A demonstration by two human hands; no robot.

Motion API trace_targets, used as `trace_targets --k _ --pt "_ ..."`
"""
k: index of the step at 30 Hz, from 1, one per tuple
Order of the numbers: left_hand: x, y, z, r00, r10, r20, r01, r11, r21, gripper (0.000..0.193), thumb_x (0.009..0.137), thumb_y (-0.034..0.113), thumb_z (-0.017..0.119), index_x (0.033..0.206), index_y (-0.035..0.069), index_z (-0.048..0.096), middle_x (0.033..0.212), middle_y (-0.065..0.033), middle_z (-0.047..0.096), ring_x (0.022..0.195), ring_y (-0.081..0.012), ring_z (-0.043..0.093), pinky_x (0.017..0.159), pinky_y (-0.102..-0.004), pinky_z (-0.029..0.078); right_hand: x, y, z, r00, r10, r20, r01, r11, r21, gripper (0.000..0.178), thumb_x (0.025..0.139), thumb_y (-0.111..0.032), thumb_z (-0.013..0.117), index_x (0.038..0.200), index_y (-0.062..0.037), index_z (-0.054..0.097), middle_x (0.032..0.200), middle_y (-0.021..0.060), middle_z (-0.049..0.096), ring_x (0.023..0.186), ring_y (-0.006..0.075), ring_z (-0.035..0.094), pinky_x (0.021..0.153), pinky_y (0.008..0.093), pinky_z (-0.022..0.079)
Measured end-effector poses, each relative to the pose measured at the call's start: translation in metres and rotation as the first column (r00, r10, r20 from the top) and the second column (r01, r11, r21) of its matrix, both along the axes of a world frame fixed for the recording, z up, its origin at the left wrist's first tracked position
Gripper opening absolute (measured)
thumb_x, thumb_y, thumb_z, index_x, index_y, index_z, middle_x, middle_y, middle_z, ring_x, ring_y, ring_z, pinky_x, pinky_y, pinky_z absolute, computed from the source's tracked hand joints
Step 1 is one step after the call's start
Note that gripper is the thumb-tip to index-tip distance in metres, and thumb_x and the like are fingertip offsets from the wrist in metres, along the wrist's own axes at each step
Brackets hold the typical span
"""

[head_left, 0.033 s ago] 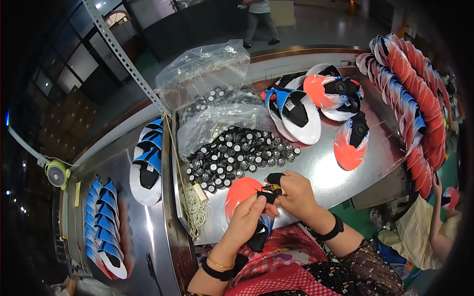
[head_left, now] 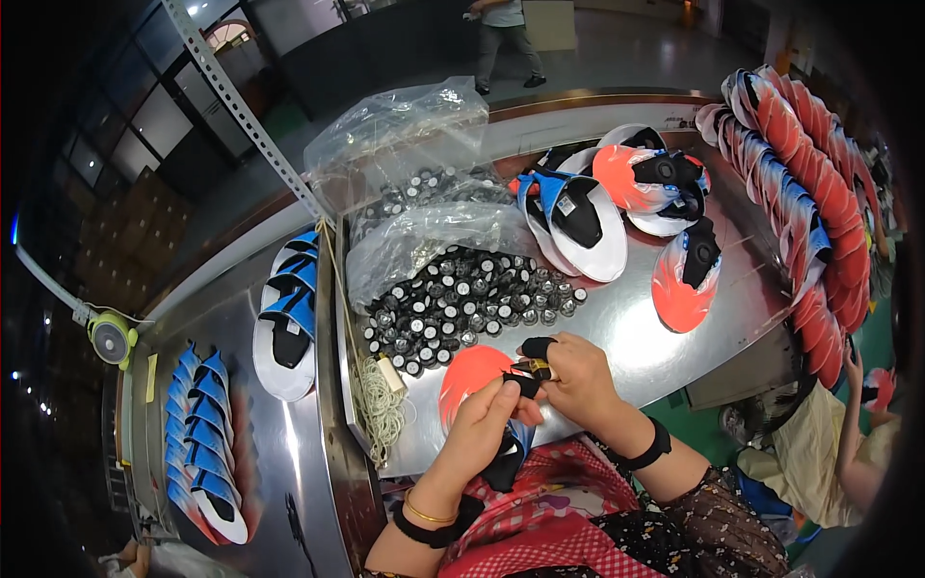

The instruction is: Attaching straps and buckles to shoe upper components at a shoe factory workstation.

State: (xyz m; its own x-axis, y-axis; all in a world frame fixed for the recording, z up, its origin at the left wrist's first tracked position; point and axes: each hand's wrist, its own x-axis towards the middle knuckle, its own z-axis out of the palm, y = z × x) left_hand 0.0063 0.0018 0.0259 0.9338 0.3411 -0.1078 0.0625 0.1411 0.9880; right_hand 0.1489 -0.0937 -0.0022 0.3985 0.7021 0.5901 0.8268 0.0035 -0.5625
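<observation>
In front of me a cap-like piece with a coral brim (head_left: 469, 378) and a blue-and-black part (head_left: 506, 460) lies partly under my left hand (head_left: 484, 424). That hand is closed, its fingertips pinching a black end that looks like part of the cap. Close against it, my right hand (head_left: 578, 378) is closed round a small yellow-and-black tool (head_left: 533, 368), perhaps snips, whose tip meets the black end. Black material (head_left: 537, 347) also shows at the right hand's fingers; whether it is a finger cover I cannot tell. My hands hide most of the work.
Small black pieces with white tops (head_left: 462, 299) lie heaped beyond my hands, beside a clear plastic bag (head_left: 434, 241). Pale cord (head_left: 381, 409) lies left. More caps lie at the back (head_left: 578, 222), right (head_left: 686, 284) and left (head_left: 207, 424); tall nested stacks (head_left: 809, 202) stand far right.
</observation>
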Motion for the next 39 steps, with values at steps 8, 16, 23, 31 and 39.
trace_targets --k 8,16,23,31,39 --pt "0.0 0.0 0.004 0.997 -0.045 -0.062 0.039 0.996 -0.083 0.037 0.1 0.028 0.035 0.1 -0.002 0.058 0.072 -0.0034 0.057 0.061 -0.0079 0.052 0.058 -0.0205 0.043 -0.003 -0.005 0.0 1.0 -0.002 0.004 0.003 1.0 -0.019 0.032 0.058 -0.007 0.072 0.089 -0.0053 0.064 0.066 0.009 0.056 0.062 0.027 0.055 0.054 0.0357 0.043" --pt "-0.002 0.006 0.006 0.988 -0.082 -0.134 0.088 0.995 0.038 0.039 0.098 0.029 0.036 0.093 0.0 0.061 0.065 -0.0031 0.056 0.056 -0.0072 0.047 0.054 -0.0205 0.038 -0.009 -0.008 0.004 0.999 0.006 -0.039 -0.008 0.999 -0.048 0.03 0.061 -0.007 0.072 0.089 -0.0037 0.063 0.068 0.0098 0.058 0.063 0.0274 0.056 0.055 0.0358 0.044" --pt "-0.004 0.01 0.009 0.986 -0.104 -0.132 0.112 0.992 0.057 0.037 0.095 0.025 0.039 0.08 0.0 0.063 0.056 0.0008 0.049 0.051 -0.0051 0.041 0.05 -0.0215 0.033 -0.016 -0.008 -0.003 0.989 -0.002 -0.148 -0.001 1.0 -0.016 0.022 0.068 -0.006 0.07 0.089 -0.0038 0.063 0.072 0.0116 0.058 0.065 0.0294 0.057 0.057 0.0357 0.045" --pt "-0.012 0.019 0.001 0.982 -0.122 -0.141 0.094 0.977 -0.192 0.037 0.09 0.024 0.043 0.069 -0.002 0.059 0.054 -0.0004 0.046 0.05 -0.0062 0.04 0.05 -0.0227 0.032 -0.017 -0.026 0.008 0.873 0.114 -0.473 -0.205 0.968 -0.147 0.024 0.079 -0.015 0.067 0.1 -0.0042 0.063 0.078 0.008 0.053 0.073 0.0195 0.055 0.064 0.0317 0.044" --pt "-0.009 0.015 0.005 0.95 -0.237 -0.202 0.197 0.96 -0.2 0.035 0.088 0.023 0.046 0.061 0.002 0.053 0.05 -0.0002 0.044 0.047 -0.0052 0.038 0.048 -0.0224 0.031 -0.021 -0.022 -0.009 0.685 0.334 -0.648 -0.356 0.929 0.104 0.039 0.096 -0.028 0.032 0.102 -0.0002 0.058 0.092 0.0146 0.061 0.076 0.0256 0.061 0.068 0.0339 0.047"
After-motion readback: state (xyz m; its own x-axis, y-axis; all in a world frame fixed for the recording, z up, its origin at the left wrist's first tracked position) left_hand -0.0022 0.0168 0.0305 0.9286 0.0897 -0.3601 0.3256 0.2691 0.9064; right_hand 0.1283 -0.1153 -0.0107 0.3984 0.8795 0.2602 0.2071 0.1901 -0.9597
